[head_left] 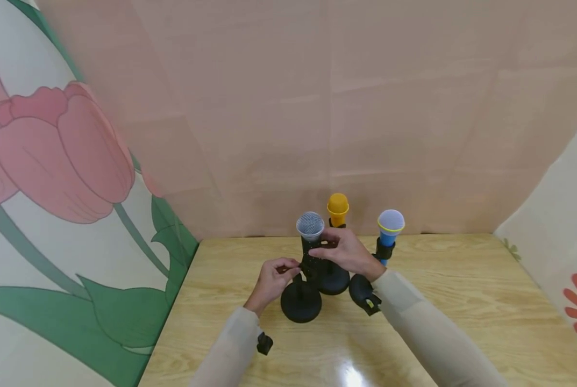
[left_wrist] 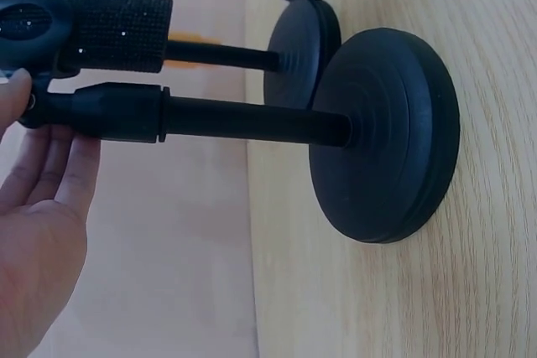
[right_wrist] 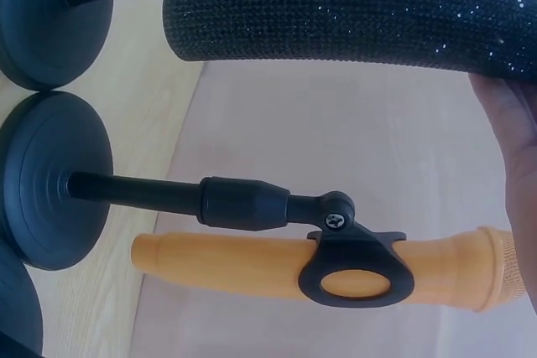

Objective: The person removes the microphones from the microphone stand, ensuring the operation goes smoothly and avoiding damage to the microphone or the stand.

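Head view: right hand [head_left: 347,252] grips black glitter mic [head_left: 311,244] body; left hand [head_left: 271,279] pinches its stand [head_left: 301,301] clip joint. Orange mic [head_left: 337,208], blue mic [head_left: 390,226] behind.

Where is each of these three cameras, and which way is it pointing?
Head: worn on the head, looking forward and down at the wooden table with three microphones on stands; both sleeves, the left hand and the right hand show.
Left wrist: beside the left hand, looking sideways at the black stand; only fingers show.
Right wrist: looking along the glittery black microphone and the orange microphone; a bit of the right hand shows.
Shared: both wrist views show the glittery black microphone.
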`<state>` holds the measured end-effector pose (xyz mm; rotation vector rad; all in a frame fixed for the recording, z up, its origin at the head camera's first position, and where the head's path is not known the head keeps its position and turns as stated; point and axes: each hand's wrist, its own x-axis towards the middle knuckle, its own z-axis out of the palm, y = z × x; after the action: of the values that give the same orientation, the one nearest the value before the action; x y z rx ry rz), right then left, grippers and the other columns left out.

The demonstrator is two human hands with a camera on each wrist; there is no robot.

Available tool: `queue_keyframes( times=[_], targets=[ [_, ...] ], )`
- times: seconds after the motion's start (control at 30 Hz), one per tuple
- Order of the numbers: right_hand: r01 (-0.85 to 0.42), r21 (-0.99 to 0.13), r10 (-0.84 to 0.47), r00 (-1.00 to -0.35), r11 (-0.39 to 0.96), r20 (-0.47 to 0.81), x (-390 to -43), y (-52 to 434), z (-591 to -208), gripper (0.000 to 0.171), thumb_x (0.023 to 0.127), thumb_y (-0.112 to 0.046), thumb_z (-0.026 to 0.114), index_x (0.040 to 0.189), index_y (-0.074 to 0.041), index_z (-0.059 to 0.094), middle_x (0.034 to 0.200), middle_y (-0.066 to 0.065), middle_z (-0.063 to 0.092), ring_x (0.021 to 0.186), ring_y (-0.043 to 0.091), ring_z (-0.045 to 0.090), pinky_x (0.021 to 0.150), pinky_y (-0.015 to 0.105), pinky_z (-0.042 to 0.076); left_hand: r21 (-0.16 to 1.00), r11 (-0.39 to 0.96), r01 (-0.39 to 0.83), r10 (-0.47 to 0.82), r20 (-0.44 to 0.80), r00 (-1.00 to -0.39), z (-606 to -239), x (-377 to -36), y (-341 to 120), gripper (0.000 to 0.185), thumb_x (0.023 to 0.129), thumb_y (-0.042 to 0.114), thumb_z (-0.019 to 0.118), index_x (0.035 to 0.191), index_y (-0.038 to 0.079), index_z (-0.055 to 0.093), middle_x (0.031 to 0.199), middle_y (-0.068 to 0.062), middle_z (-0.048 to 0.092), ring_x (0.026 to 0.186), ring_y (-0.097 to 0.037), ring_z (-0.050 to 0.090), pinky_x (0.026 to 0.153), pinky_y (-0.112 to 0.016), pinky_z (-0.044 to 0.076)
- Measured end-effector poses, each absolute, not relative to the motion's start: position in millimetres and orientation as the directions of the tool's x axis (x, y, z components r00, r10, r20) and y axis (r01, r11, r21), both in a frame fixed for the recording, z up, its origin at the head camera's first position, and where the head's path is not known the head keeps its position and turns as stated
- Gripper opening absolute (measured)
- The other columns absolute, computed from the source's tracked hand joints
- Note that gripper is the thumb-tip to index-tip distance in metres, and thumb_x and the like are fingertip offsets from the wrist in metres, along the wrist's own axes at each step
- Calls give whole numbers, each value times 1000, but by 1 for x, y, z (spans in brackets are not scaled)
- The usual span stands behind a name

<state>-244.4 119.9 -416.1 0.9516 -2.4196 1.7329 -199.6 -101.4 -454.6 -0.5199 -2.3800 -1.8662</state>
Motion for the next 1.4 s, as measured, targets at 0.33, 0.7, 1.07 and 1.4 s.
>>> queue_keyframes(
  times=[0.33, 0.7, 1.07, 1.4],
  targets=[
    [-470, -863, -477, -811, 187, 338, -245, 120, -413, 42, 87, -13, 80, 125, 0, 66, 118, 14, 70, 106, 32, 68, 80, 31, 58, 936, 197, 293, 210, 252, -945, -454, -199, -101, 9, 91, -8, 66, 92, -15, 70, 104, -27, 69, 96, -35, 66, 75, -17, 52],
    [-462, -866, -477, -815, 193, 328, -245, 118, -411, 41, 87, -11, 79, 124, 1, 66, 117, 16, 70, 102, 34, 68, 77, 29, 58, 931, 210, 298, 207, 256, -944, -456, -197, -102, 8, 91, -7, 67, 92, -14, 71, 104, -25, 70, 96, -31, 67, 76, -19, 53],
    [-468, -864, -482, -810, 185, 335, -246, 120, -410, 42, 87, -10, 79, 124, 1, 66, 116, 16, 70, 99, 34, 68, 76, 30, 59, 933, 194, 303, 203, 264, -943, -457, -198, -101, 8, 91, -8, 66, 92, -14, 70, 104, -25, 70, 96, -33, 67, 77, -22, 55],
    [-463, -867, -482, -811, 186, 330, -246, 120, -403, 45, 86, -12, 80, 127, 1, 65, 119, 17, 69, 101, 32, 69, 78, 32, 59, 928, 201, 314, 204, 274, -940, -458, -198, -101, 8, 92, -7, 66, 93, -13, 71, 106, -26, 69, 99, -35, 67, 78, -23, 55]
  ],
)
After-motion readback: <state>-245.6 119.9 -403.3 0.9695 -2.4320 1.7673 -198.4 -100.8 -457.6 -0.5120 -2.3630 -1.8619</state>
